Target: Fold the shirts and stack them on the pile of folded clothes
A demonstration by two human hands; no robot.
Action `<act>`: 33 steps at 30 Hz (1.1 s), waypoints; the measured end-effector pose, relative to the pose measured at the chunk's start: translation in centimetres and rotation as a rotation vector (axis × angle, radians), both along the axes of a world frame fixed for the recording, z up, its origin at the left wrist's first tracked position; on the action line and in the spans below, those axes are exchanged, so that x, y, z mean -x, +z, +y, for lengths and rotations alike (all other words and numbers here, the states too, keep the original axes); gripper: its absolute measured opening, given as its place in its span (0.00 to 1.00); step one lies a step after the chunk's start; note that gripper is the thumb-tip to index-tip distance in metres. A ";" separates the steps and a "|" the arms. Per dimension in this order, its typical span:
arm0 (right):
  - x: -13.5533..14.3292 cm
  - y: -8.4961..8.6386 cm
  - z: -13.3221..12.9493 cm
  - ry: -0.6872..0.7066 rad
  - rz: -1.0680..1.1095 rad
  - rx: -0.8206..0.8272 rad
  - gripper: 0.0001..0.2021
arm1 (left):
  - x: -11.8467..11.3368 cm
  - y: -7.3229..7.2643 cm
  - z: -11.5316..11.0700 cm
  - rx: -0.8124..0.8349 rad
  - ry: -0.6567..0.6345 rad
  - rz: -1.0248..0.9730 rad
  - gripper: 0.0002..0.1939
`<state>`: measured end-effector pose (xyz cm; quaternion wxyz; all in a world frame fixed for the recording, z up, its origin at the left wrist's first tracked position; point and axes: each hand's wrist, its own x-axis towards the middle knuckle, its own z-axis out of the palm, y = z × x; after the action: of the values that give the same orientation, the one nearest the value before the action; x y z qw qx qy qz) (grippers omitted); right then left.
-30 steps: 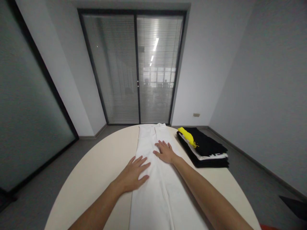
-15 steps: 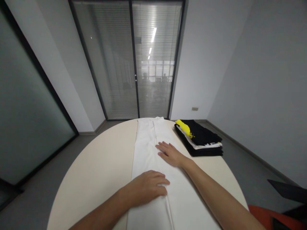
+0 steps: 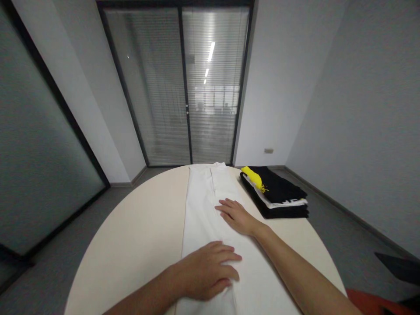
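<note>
A long white garment (image 3: pixel 200 210), which looks like a pair of trousers, lies stretched out from the near side to the far edge of the round table (image 3: pixel 138 227). A seam or fold line runs down its middle. My left hand (image 3: pixel 210 269) is over the near part, fingers spread and pointing right across that line. Farther up, my right hand (image 3: pixel 236 216) rests flat on the cloth, its fingers stretched out to the left. Neither hand grips the fabric.
Right of the garment sits a stack of folded clothes (image 3: pixel 275 188), mostly black with white and yellow parts. A red and black chair (image 3: pixel 367 302) shows at the lower right. Beyond the table stands a glass door (image 3: pixel 213 144) with blinds.
My left hand has slid slightly right and toward me, its fingers spreading more. The right hand stays on the cloth, nearly in place. The whole view has shifted a little.
</note>
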<state>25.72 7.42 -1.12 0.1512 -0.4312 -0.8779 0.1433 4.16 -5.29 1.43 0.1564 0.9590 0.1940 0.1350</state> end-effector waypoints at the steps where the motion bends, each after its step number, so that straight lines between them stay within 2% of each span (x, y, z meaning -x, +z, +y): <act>1: 0.0 0.0 0.0 -0.002 0.004 -0.007 0.23 | 0.1 -0.1 0.0 0.002 0.000 -0.001 0.13; 7: 0.4 0.2 0.5 -0.030 0.044 -0.062 0.22 | 0.8 -0.3 0.3 0.034 -0.010 -0.041 0.18; 9: 0.8 0.5 0.8 -0.055 0.034 -0.065 0.20 | 1.1 -0.1 0.4 0.050 0.057 -0.031 0.20; 13: 2.5 1.9 1.8 -0.144 -0.027 -0.058 0.16 | 1.6 0.4 0.6 0.084 0.274 0.015 0.27; 15: 3.7 2.8 2.7 -0.213 -0.088 -0.052 0.16 | 1.7 0.6 0.6 0.107 0.306 0.045 0.32; 19: 6.5 3.8 4.9 -0.363 -0.156 -0.065 0.18 | 1.7 1.1 0.7 0.163 0.239 0.132 0.39; 24: 8.9 3.3 7.1 -0.429 -0.157 -0.050 0.16 | 2.1 1.3 0.8 0.169 0.178 0.141 0.43; 30: 8.6 2.7 8.2 -0.529 -0.092 -0.002 0.13 | 2.5 0.5 1.0 0.160 0.108 0.085 0.43; 33: 8.1 2.3 8.3 -0.495 -0.055 0.010 0.12 | 2.6 0.4 1.0 0.158 0.096 0.085 0.44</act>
<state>17.62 15.68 1.19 0.1555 -0.6376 -0.7486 0.0944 1.56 -4.29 1.82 0.2164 0.9382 0.2561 0.0859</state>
